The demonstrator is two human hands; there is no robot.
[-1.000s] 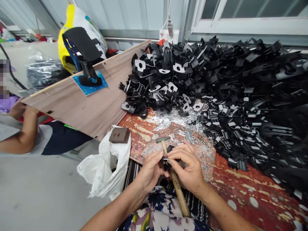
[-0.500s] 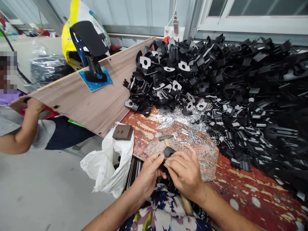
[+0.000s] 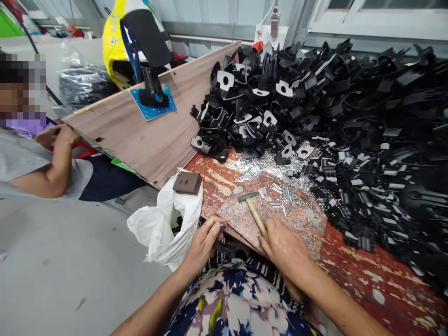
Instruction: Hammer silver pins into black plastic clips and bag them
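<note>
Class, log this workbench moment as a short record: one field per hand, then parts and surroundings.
Left hand: fingertips pinched at the near edge of the speckled slab; what they hold is too small to tell
Right hand: closed on the hammer handle, its head over the slab
Parts: heap of black clips behind, metal pins in front of it
Surroundings: white bag with brown block on it at left; co-worker's arm beyond the wooden board

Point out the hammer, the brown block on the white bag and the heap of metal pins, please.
hammer point(image 3: 258, 219): head view, midway along its wooden handle.
brown block point(image 3: 187, 183): head view, middle of its top face.
metal pins point(image 3: 261, 166): head view, thick part of the silvery heap.
</note>
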